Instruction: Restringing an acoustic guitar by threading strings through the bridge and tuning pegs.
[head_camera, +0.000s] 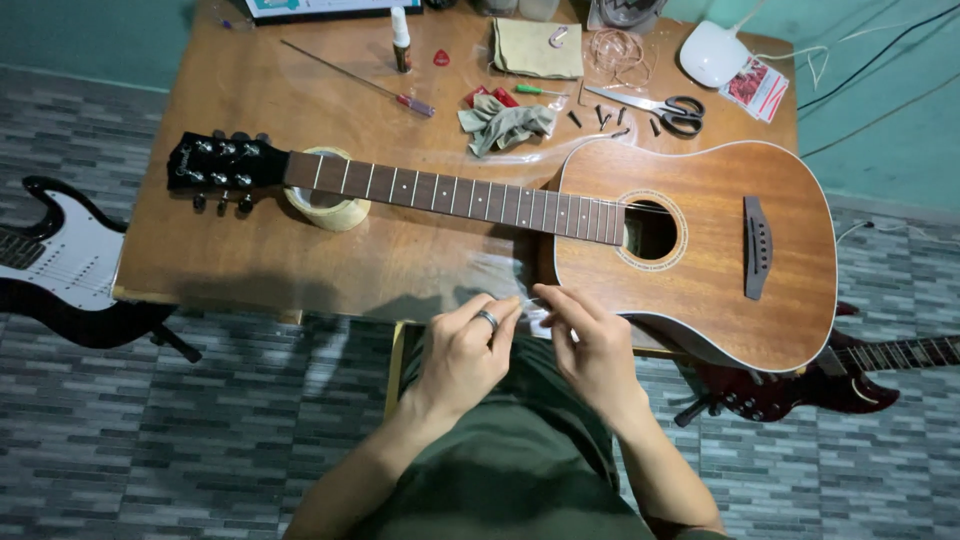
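I have both hands together at the near table edge: my left hand (462, 352) and right hand (592, 345) each pinch a small clear plastic wrapper (528, 305) between fingertips, just in front of the acoustic guitar (690, 235). The guitar lies across the wooden table (250, 250), neck resting on a tape roll (330, 208); scissors (655, 108) and a grey cloth (505, 122) lie beyond

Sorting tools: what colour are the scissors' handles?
Black, on the scissors; clearest in the head view.
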